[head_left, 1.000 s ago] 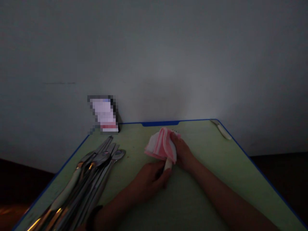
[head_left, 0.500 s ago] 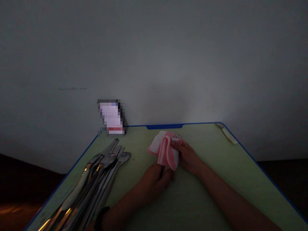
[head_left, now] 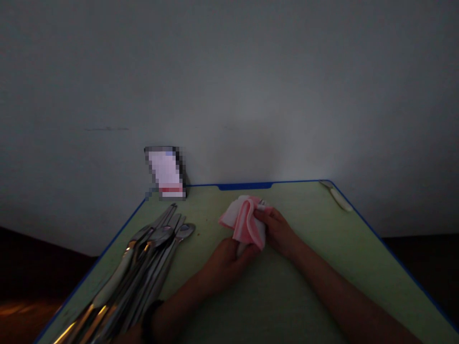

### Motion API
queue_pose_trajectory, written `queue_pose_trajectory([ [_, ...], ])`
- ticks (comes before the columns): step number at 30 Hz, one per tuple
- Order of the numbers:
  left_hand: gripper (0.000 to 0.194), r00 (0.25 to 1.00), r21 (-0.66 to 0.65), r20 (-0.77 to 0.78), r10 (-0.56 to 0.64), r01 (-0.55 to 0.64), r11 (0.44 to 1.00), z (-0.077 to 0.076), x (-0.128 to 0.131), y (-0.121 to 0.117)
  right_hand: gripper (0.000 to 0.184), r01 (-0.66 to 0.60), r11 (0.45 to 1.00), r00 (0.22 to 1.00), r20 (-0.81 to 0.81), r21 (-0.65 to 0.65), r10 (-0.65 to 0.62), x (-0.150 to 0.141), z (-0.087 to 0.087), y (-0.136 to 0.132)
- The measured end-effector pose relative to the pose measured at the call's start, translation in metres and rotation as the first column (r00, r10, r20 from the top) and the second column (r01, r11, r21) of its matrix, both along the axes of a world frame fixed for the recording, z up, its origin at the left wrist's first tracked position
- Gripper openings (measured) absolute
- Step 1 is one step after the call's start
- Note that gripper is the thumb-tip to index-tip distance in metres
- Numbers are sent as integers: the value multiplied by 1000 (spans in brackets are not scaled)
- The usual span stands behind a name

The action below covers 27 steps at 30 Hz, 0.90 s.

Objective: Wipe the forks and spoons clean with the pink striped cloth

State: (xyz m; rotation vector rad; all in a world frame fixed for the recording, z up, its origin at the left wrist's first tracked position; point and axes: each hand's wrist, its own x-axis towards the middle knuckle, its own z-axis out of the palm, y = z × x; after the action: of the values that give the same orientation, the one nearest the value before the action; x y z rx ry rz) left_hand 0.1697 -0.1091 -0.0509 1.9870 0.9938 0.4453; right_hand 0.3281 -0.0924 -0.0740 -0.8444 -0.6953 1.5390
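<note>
Over the middle of the table, my right hand (head_left: 281, 231) is closed on a pink-and-white cloth (head_left: 247, 224), its thumb pressing the fabric. The metal tines of a fork (head_left: 262, 202) poke out past the cloth's far edge; most of the fork is covered. My left hand (head_left: 225, 265), nearer to me, has its fingers closed around the fork's handle end, just below the cloth. A dark band circles my left wrist. To the left lies a pile of cutlery (head_left: 143, 267), with spoons and other long metal pieces.
A light-green table (head_left: 304, 296) with a blue rim stands against a grey wall. A phone-like device (head_left: 167, 172), its screen blurred, leans at the back left. One white-handled fork (head_left: 339, 197) lies at the far right corner.
The fork's tines show less past the cloth than before. My left hand has moved slightly up toward the cloth. My right hand keeps its grip.
</note>
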Motion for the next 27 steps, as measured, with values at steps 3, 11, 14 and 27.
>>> queue_pose_trajectory([
  [3,36,999,-14,38,-8,9,1000,0,1,-1,20,-68,996,996,51,-65,71,8,1,0],
  [11,32,997,-33,72,-1,4,999,7,4,-2,26,-86,994,994,75,71,81,10,-4,3],
  [14,30,996,-9,92,-15,16,1000,9,4,-3,32,-12,988,988,157,155,-12,7,-8,5],
  [27,33,995,13,-49,-85,86,996,2,1,-6,53,175,982,817,545,73,-186,8,4,3],
])
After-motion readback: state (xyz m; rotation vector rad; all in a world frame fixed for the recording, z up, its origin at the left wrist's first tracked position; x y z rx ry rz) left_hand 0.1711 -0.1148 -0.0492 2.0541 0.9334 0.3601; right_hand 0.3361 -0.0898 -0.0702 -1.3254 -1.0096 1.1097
